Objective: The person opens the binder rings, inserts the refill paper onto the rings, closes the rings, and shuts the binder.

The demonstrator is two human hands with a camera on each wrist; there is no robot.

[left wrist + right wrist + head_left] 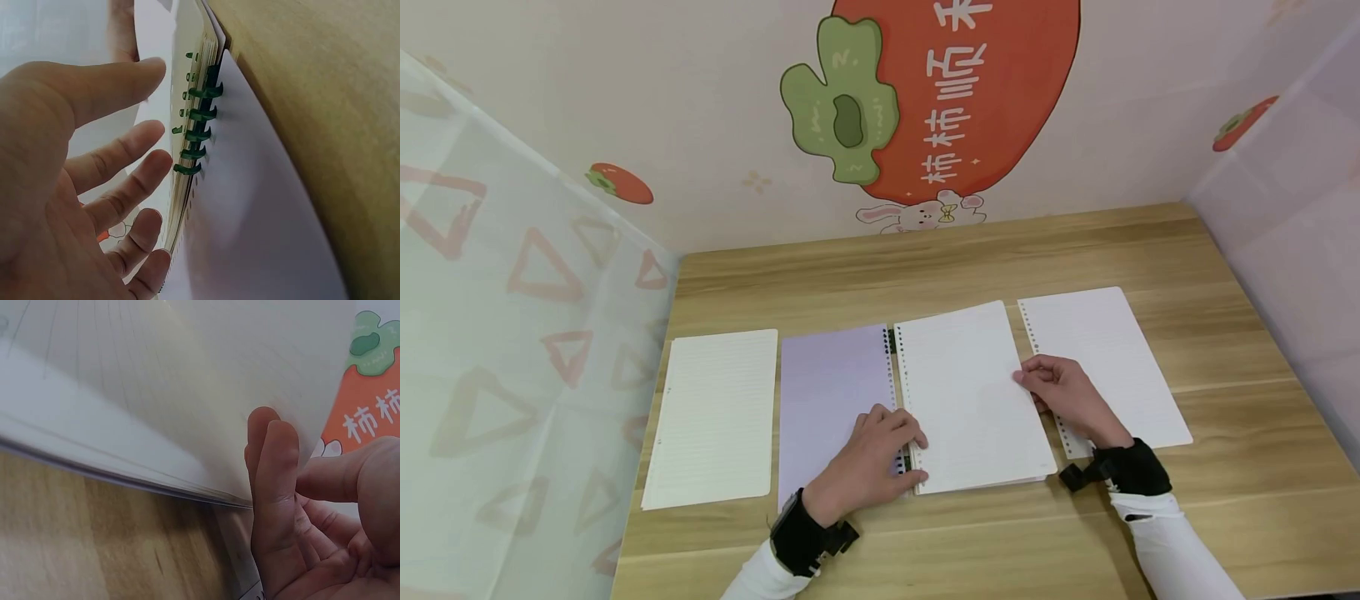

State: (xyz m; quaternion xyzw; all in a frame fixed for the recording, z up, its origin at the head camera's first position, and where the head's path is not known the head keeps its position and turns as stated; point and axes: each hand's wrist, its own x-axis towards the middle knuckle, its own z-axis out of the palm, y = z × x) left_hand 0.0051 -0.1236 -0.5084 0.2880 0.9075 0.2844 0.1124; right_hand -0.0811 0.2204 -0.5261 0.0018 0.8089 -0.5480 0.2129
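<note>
An open ring-bound notebook lies on the table, its lilac cover to the left and a stack of white pages to the right. My right hand pinches the right edge of the top sheet between thumb and fingers; in the right wrist view that sheet bows up from those below. Over the spine, my left hand reaches its fingertips to the punched left margin of the pages. Green binder rings run through the holes beside these fingers, which are spread and loosely bent in the left wrist view.
To the left lies a lined loose-leaf sheet stack. Another punched lined sheet lies to the right, partly under my right hand and wrist. The wooden table meets a printed backdrop behind and cloth at both sides.
</note>
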